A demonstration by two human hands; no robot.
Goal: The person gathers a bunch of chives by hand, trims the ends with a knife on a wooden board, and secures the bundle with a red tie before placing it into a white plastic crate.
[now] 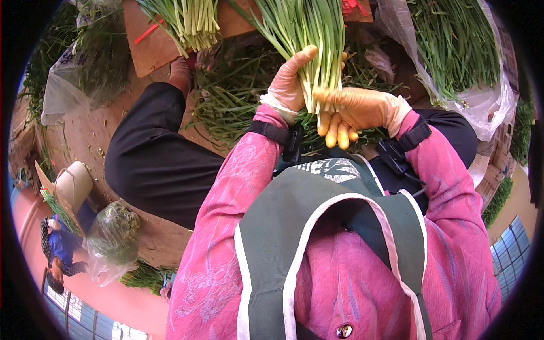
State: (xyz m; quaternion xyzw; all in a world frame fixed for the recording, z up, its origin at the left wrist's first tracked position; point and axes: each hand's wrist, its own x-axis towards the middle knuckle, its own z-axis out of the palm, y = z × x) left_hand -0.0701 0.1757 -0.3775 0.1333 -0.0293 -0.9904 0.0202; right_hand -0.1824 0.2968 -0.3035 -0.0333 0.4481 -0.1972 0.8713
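A bunch of long, flat-leaved greens [321,46], probably garlic chives, has its pale stalk ends pointing down towards me. My left hand [291,78], in a thin glove, wraps round the bunch, with the thumb in front and fingertips showing at the far side. Lower down, my gloved right hand [357,110] touches the pale ends. One of its digits lies across the front of the stalks, and its other fingers extend below them. Whether it pinches any stalk is unclear. Under both hands, loose green leaves [229,97] are heaped between my legs.
Another bunch [197,25] rests on a brown board [148,51] with a red strip [148,32]. At right, plastic sheeting [488,106] surrounds a large pile of greens [459,46]. A clear plastic bag [63,93] lies left. Another person [59,246] sits farther off, near a bagged bundle [114,231].
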